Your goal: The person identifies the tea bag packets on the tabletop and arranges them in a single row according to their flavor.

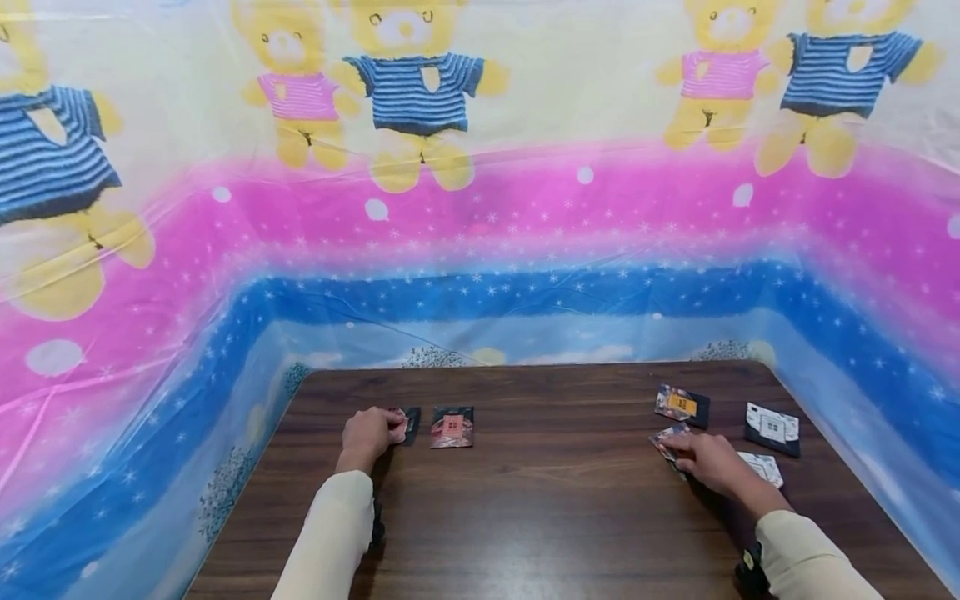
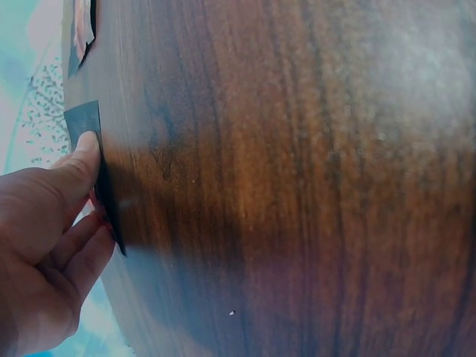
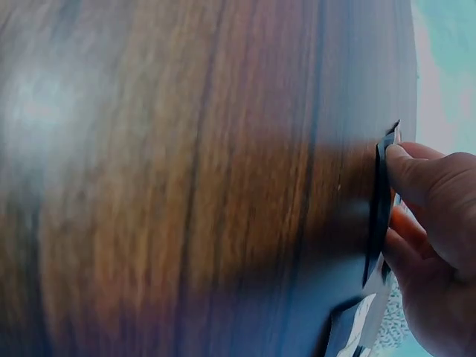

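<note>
At the table's left side my left hand (image 1: 365, 435) pinches a small flat packet (image 1: 412, 425), dark with a red patch, between thumb and fingers. The left wrist view shows this packet's black side (image 2: 83, 115) under the thumb, tilted on edge. Just right of it lies a dark packet with a red label (image 1: 452, 427). Over on the right, my right hand (image 1: 712, 464) pinches another flat patterned packet (image 1: 663, 437). Its black side (image 3: 380, 201) faces the right wrist camera, and the fingers hide part of its front.
Beyond the right hand lies a packet with an orange label (image 1: 682, 405). A white-and-black packet (image 1: 772, 428) is farther right, and a second white one (image 1: 767, 467) is partly behind the hand. A printed bear curtain (image 1: 480, 217) surrounds the brown wooden table (image 1: 525, 500).
</note>
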